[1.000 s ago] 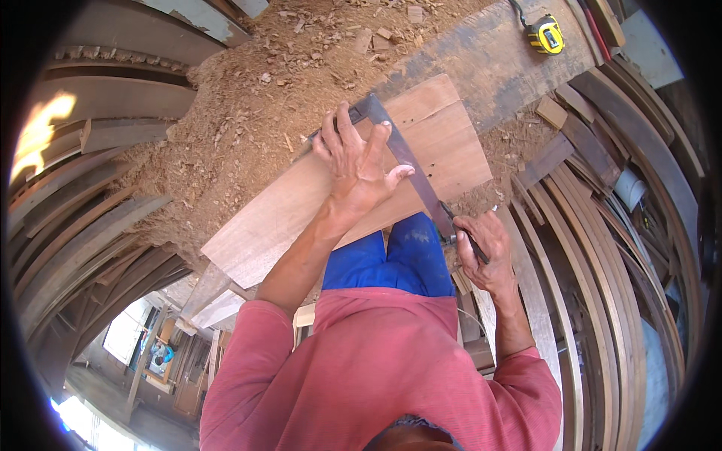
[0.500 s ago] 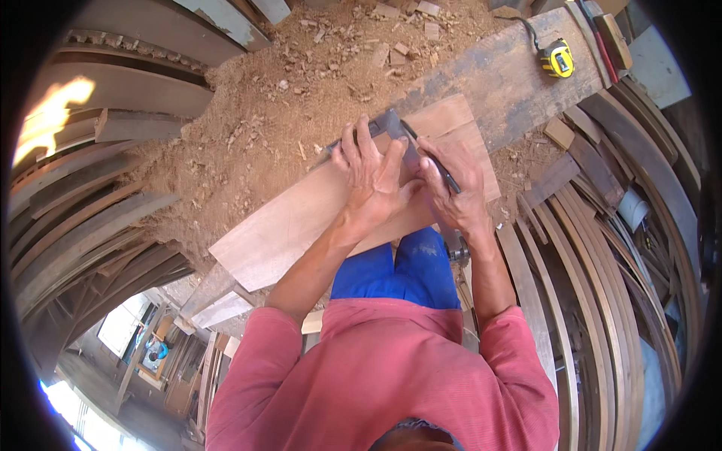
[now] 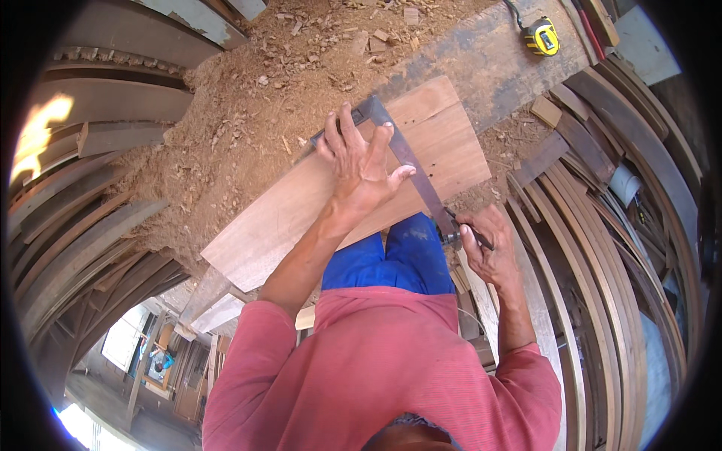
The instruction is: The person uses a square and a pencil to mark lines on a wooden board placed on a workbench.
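Note:
A pale brown wooden board (image 3: pixel 263 222) lies slantwise in front of me, above my blue-trousered legs. Across it rests a metal carpenter's square (image 3: pixel 419 179), its dark stock along the board's far edge and its blade reaching past the near edge. My left hand (image 3: pixel 355 169) holds the square down, fingers curled over the stock, forefinger and thumb spread at the blade. Off the board's near edge, close to the blade's end, my right hand (image 3: pixel 492 255) grips a thin black pencil (image 3: pixel 485 241). Some right fingertips are hidden.
A worn plank (image 3: pixel 492 71) extends to the far right, bearing a yellow tape measure (image 3: pixel 541 36). Wood shavings (image 3: pixel 248 113) and offcuts cover the floor beyond. Stacked timber (image 3: pixel 594 286) stands on the right, and more boards (image 3: pixel 83 218) line the left.
My right hand has moved with the pencil along the blade, toward me and right, leaving the board. The left hand stays on the square, its thumb now in plain sight.

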`<state>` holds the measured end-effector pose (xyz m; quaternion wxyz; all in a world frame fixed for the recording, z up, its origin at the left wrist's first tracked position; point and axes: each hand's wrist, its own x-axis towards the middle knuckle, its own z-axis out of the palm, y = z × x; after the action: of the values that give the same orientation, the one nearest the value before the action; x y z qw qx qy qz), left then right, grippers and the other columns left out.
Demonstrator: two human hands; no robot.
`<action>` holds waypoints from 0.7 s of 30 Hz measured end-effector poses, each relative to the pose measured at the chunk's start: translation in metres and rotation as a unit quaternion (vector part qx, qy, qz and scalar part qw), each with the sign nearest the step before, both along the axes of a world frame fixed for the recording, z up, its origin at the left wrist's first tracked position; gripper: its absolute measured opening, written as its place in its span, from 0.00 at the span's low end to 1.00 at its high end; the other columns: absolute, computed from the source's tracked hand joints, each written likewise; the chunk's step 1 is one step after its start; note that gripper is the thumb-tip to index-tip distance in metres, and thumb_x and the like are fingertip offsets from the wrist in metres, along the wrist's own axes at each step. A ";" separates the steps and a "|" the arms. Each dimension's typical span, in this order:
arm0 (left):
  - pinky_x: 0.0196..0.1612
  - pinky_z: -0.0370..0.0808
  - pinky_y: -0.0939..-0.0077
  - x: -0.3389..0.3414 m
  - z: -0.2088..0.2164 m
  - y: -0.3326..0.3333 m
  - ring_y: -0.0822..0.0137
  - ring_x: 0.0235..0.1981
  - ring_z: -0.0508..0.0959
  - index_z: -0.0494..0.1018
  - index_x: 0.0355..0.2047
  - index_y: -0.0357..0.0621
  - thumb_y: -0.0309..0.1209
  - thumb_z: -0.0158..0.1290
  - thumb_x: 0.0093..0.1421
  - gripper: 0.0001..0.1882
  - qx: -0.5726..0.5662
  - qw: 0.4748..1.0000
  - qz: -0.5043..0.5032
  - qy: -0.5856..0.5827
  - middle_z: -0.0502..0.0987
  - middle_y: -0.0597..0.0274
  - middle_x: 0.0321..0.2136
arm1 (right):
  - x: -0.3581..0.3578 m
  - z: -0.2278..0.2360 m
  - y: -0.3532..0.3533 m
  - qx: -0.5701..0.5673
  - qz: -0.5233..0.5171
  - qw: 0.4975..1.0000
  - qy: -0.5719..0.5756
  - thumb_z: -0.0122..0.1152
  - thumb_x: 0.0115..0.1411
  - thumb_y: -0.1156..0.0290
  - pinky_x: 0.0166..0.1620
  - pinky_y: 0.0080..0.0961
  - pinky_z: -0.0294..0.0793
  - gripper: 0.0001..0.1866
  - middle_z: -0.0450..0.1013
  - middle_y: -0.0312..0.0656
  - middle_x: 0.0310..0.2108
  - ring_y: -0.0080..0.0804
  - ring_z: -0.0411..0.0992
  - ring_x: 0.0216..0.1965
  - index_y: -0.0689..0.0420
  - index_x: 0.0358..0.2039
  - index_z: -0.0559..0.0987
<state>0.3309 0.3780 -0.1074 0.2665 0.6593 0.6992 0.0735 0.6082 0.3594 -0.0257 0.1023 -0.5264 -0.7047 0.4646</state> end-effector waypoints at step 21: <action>0.58 0.75 0.49 -0.087 -0.010 0.003 0.43 0.58 0.73 0.78 0.67 0.77 0.44 0.77 0.48 0.43 0.041 0.984 -0.144 -0.096 0.66 0.42 0.71 | -0.125 -0.075 0.034 0.117 -0.061 0.991 -0.019 0.75 0.58 0.77 0.40 0.40 0.76 0.20 0.78 0.47 0.34 0.46 0.76 0.36 0.59 0.52 0.85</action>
<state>0.2440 0.3814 -0.1174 0.3129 0.7535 0.5645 0.1257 0.4834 0.3934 -0.1011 0.1779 -0.5618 -0.7227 0.3612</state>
